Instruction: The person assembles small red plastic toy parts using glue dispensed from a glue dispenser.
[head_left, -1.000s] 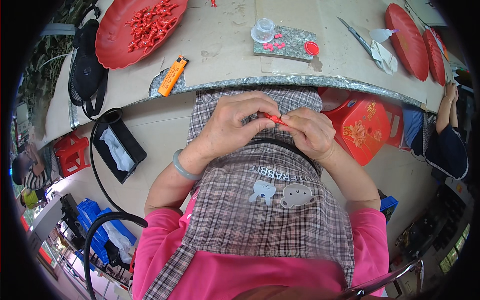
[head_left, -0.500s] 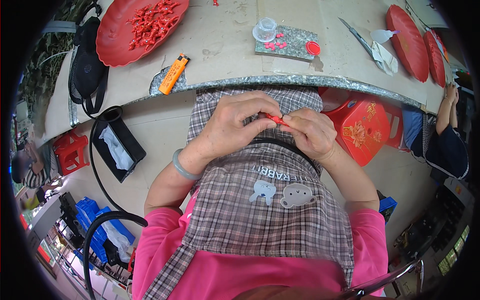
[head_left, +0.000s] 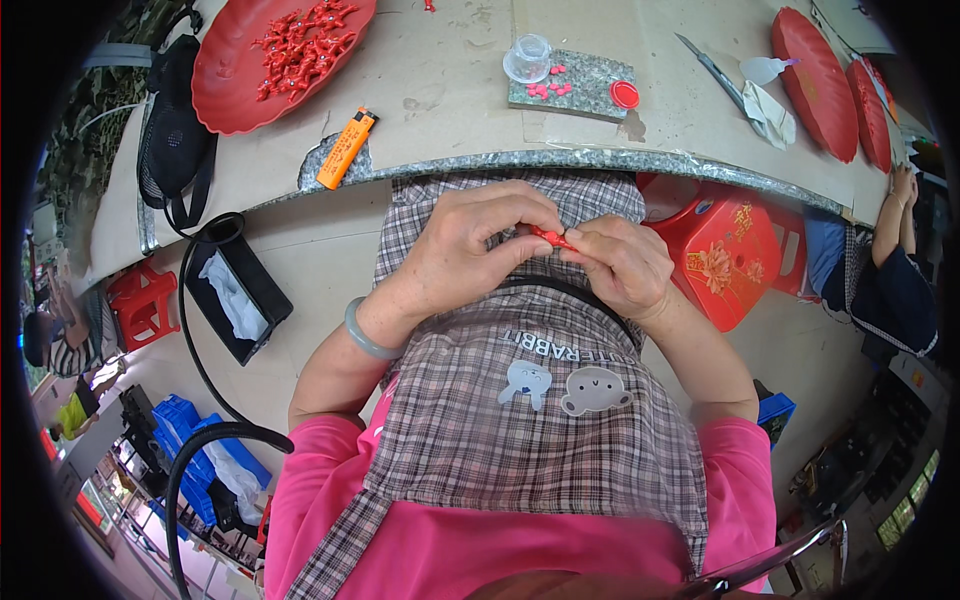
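A small glossy red figurine (head_left: pixel 552 238) is pinched between my two hands, over my lap just in front of the table edge. My left hand (head_left: pixel 480 238) grips its left end with thumb and forefinger. On its other end, the fingertips of my right hand (head_left: pixel 622 262) are closed; much of the piece is hidden under the fingers. Similar red figurines (head_left: pixel 305 50) lie heaped on a large red scalloped plate (head_left: pixel 225 90) at the far left of the table.
An orange lighter (head_left: pixel 349 148) lies by the table's front edge. On a stone slab (head_left: pixel 590 90) are a clear plastic cup (head_left: pixel 528 58), pink pellets (head_left: pixel 548 90) and a red lid (head_left: pixel 625 94). Rightward are a craft knife (head_left: pixel 712 72), a crumpled tissue (head_left: pixel 770 112) and a red tray (head_left: pixel 815 85).
My hands and the red figurine stay almost still. In the background at the far left, a person in yellow-green has come into sight.
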